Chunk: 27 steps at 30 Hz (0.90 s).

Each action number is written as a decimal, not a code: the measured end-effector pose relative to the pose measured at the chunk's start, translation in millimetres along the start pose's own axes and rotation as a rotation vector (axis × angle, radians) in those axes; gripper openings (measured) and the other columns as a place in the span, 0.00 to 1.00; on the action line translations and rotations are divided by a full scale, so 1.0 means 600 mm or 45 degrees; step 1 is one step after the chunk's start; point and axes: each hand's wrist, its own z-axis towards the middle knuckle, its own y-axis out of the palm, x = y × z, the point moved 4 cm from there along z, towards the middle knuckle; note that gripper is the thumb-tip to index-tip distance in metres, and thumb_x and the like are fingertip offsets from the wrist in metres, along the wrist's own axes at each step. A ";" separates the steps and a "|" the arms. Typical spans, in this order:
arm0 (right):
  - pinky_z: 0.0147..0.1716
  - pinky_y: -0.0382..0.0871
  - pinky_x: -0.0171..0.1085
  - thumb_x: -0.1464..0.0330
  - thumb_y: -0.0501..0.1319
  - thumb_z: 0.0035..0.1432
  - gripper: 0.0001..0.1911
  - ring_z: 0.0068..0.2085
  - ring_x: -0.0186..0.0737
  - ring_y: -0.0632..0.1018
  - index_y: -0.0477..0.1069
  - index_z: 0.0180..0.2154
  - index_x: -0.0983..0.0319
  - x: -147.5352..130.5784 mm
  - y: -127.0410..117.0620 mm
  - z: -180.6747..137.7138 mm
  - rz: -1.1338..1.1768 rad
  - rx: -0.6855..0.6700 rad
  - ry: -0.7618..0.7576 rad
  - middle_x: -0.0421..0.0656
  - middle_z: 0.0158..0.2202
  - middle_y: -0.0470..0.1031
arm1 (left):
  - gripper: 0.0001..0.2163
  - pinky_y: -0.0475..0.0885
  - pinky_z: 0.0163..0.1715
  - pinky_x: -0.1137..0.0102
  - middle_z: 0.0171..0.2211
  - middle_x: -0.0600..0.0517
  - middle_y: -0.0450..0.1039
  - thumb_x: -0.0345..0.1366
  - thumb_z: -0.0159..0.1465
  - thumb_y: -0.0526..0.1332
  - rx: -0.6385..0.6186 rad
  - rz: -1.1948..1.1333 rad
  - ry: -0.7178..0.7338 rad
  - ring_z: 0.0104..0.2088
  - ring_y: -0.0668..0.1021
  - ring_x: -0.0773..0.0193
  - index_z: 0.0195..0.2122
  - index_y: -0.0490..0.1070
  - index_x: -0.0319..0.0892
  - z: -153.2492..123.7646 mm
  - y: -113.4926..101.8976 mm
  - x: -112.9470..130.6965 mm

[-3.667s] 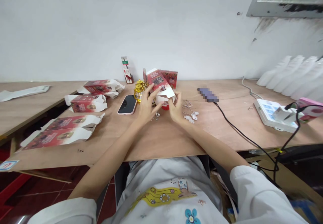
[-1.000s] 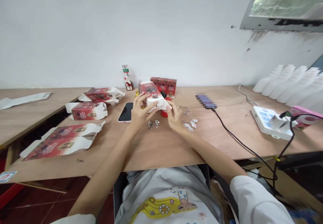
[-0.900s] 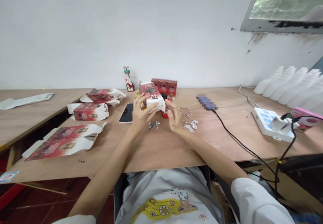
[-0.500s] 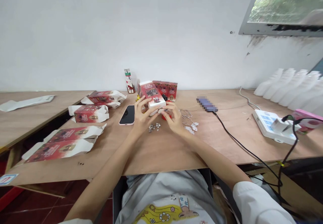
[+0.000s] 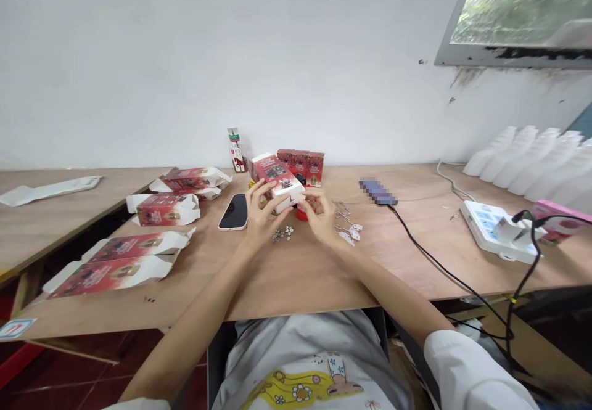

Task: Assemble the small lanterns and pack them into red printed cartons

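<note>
A red and white printed cardboard box [image 5: 276,174] is held tilted above the middle of the table, its white end towards me. My left hand [image 5: 261,208] grips it from the left side, fingers over the printed face. At the near right corner, my right hand [image 5: 320,214] pinches the box's end with thumb and fingers. Under the hands lie several small metal bits [image 5: 283,233]. Just behind my right hand a red object [image 5: 303,214] shows partly; what it is I cannot make out. Thin metal hooks with white tags [image 5: 350,232] lie to the right.
Several part-folded red boxes [image 5: 164,209] lie on the left. Closed red boxes [image 5: 308,164] stand behind the held one. A phone [image 5: 234,211] lies left of my hands, another phone [image 5: 378,192] on a cable to the right. A power strip [image 5: 497,228] and white bottles [image 5: 518,157] are far right.
The box's near end has closed up: the white flap there now lies flat against it. The box has tipped slightly, and my right hand has shifted a little at its corner.
</note>
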 end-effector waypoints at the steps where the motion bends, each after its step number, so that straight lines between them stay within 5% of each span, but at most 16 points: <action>1: 0.39 0.78 0.35 0.63 0.61 0.61 0.08 0.41 0.35 0.77 0.70 0.43 0.55 -0.001 0.000 0.001 -0.007 -0.002 -0.014 0.42 0.42 0.73 | 0.16 0.69 0.54 0.53 0.53 0.46 0.68 0.37 0.59 0.68 0.007 -0.010 0.005 0.60 0.67 0.51 0.49 0.70 0.49 0.000 0.000 0.001; 27: 0.38 0.74 0.36 0.61 0.64 0.57 0.15 0.37 0.33 0.76 0.69 0.47 0.55 0.002 -0.004 0.008 -0.052 -0.050 0.043 0.42 0.44 0.74 | 0.10 0.72 0.52 0.55 0.56 0.45 0.68 0.39 0.68 0.57 -0.039 -0.235 -0.242 0.58 0.71 0.55 0.49 0.69 0.46 -0.013 0.015 0.003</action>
